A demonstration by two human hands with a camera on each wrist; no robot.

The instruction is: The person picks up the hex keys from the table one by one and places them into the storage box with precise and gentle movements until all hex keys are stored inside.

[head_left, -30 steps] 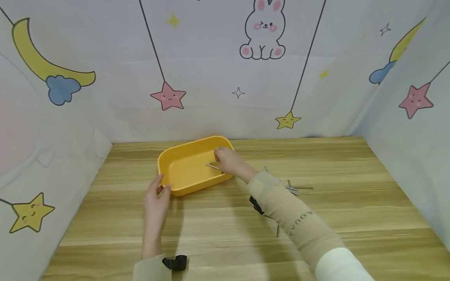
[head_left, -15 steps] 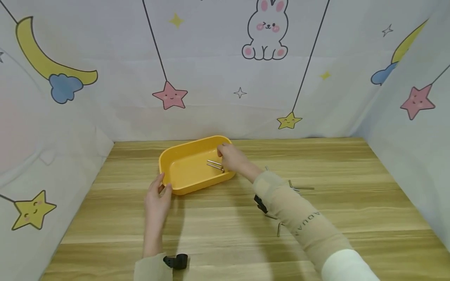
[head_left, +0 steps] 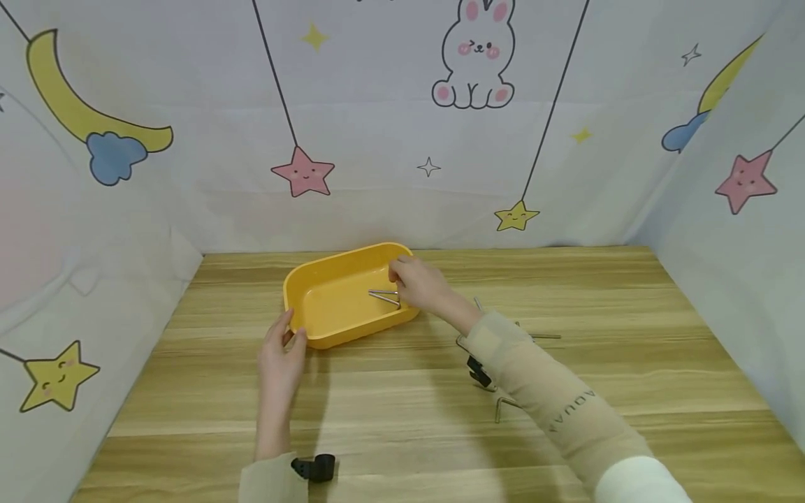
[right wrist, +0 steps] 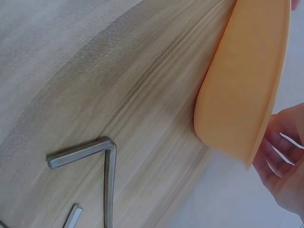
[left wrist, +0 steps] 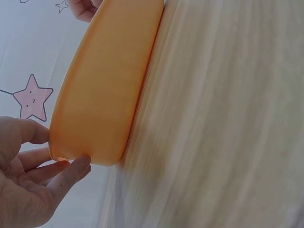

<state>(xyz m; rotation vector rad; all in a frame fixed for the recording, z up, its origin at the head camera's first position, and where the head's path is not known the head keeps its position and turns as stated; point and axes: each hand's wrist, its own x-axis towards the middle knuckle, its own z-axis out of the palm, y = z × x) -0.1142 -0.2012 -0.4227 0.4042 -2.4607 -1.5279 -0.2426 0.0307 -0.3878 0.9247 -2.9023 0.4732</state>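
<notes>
My left hand (head_left: 281, 356) grips the near-left corner of a yellow plastic tray (head_left: 355, 334), with the thumb outside and the fingers over the rim, as the left wrist view shows. My right hand (head_left: 423, 283) reaches over the tray's right end, fingers bent down inside it. Two silver hex keys (head_left: 383, 300) lie on the tray floor right beside these fingers. In the right wrist view the tray wall (right wrist: 237, 90) hides the right fingertips, so I cannot tell whether they pinch a key.
More L-shaped hex keys lie on the wooden table right of the tray, partly under my right forearm: one (head_left: 546, 337) farther right, another (head_left: 498, 411) nearer me, and a large one (right wrist: 110, 161) in the right wrist view. A patterned cloth wall (head_left: 377, 209) stands behind.
The right hand has risen slightly and shifted right within the tray, and its forearm has swung right. The two keys in the tray have turned a little. The left hand stays on the corner.
</notes>
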